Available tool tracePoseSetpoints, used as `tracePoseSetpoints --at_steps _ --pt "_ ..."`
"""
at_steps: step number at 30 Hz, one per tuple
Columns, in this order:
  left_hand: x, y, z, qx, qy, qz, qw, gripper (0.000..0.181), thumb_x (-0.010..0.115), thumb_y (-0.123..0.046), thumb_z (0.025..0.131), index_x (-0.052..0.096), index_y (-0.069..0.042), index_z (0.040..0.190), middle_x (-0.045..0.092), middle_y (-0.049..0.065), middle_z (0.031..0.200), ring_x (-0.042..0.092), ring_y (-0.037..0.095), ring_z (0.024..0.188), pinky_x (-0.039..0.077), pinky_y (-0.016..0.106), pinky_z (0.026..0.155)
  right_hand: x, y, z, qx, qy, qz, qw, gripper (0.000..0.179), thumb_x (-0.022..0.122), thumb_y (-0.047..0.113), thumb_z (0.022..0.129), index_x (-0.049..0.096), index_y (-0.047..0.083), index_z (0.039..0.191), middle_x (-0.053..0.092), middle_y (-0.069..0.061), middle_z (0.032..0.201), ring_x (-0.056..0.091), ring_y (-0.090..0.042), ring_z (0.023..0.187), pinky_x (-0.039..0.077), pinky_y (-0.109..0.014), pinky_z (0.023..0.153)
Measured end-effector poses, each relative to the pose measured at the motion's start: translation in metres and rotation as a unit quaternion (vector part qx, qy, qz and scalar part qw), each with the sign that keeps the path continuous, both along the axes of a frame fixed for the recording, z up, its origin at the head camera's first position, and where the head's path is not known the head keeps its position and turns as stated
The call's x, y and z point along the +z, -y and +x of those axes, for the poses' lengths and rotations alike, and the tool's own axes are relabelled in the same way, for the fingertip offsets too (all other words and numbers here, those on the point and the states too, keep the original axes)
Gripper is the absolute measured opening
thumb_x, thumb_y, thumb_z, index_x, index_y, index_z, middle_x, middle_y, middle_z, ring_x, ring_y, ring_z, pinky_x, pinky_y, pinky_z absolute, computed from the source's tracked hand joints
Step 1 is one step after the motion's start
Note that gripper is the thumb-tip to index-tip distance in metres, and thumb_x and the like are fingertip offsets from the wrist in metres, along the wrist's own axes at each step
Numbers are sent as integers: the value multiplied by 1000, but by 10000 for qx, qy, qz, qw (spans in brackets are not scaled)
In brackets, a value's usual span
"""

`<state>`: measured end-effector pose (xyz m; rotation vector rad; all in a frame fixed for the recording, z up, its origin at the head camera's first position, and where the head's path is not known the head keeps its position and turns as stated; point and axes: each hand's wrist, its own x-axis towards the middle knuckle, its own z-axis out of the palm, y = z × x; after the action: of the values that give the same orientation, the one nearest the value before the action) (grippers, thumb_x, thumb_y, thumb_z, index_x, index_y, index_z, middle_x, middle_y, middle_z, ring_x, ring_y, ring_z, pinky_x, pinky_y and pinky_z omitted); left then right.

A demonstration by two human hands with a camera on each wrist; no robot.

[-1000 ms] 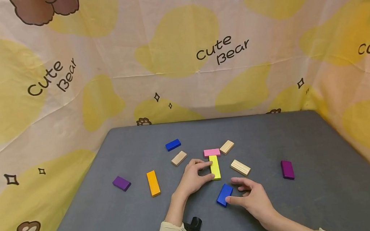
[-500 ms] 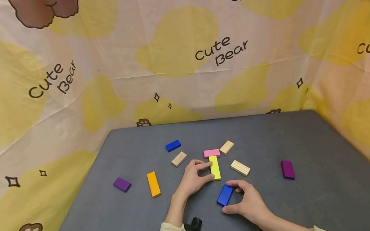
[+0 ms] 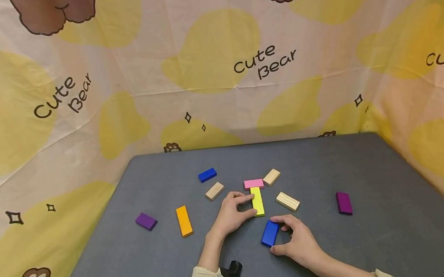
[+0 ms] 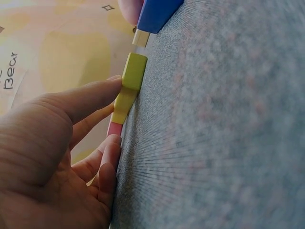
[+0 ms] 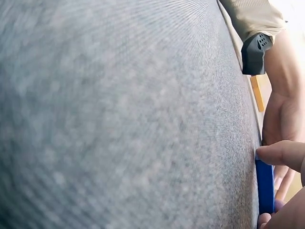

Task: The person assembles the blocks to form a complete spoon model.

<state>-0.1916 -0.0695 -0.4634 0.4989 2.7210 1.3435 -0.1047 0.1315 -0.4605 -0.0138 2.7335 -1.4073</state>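
Note:
My left hand (image 3: 232, 214) holds a yellow wooden block (image 3: 258, 203), thumb near its close end and index finger farther up its left side. The far end of that block meets a pink block (image 3: 253, 184) lying crosswise, like a T. Just below and to the right, my right hand (image 3: 301, 241) grips a blue block (image 3: 270, 234) by its two ends between thumb and fingers. The blue block lies tilted on the table, apart from the yellow one. In the right wrist view, the thumb (image 5: 281, 153) touches one end of the blue block.
Plain wooden blocks (image 3: 288, 201) lie around the T. A second blue block (image 3: 207, 175) is at the back. To the left are an orange block (image 3: 184, 221) and a purple block (image 3: 146, 221); a magenta block (image 3: 344, 203) lies right. A printed cloth (image 3: 216, 69) hangs behind the grey table (image 3: 111, 269).
My right thumb has shifted from the blue block's side to its near end, with the fingers at the far end. The blue block has turned slightly. The left hand stays in place.

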Motion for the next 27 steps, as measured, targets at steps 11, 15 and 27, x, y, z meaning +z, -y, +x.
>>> tracePoseSetpoints --at_steps 11,15,27 --pt "-1 1 -1 -15 -29 -32 10000 44 78 -28 85 69 -17 127 52 6 118 46 28 111 40 51 92 2 -3 -2 98 42 42 9999 70 96 13 58 67 19 122 58 2 114 52 -16 95 44 -37 78" --pt "-1 1 0 22 9 -70 10000 45 78 -28 85 69 -18 128 52 5 118 46 27 111 40 49 93 3 -8 -11 442 -246 -198 9985 75 93 8 61 63 15 128 60 2 113 52 -17 91 45 -31 72" --pt "-2 1 0 65 -19 -76 9999 45 78 -29 86 68 -18 128 52 3 118 45 25 111 41 48 92 10 -17 -31 1755 -831 -306 9805 74 88 4 67 56 10 134 62 -1 120 56 -24 94 48 -32 72"
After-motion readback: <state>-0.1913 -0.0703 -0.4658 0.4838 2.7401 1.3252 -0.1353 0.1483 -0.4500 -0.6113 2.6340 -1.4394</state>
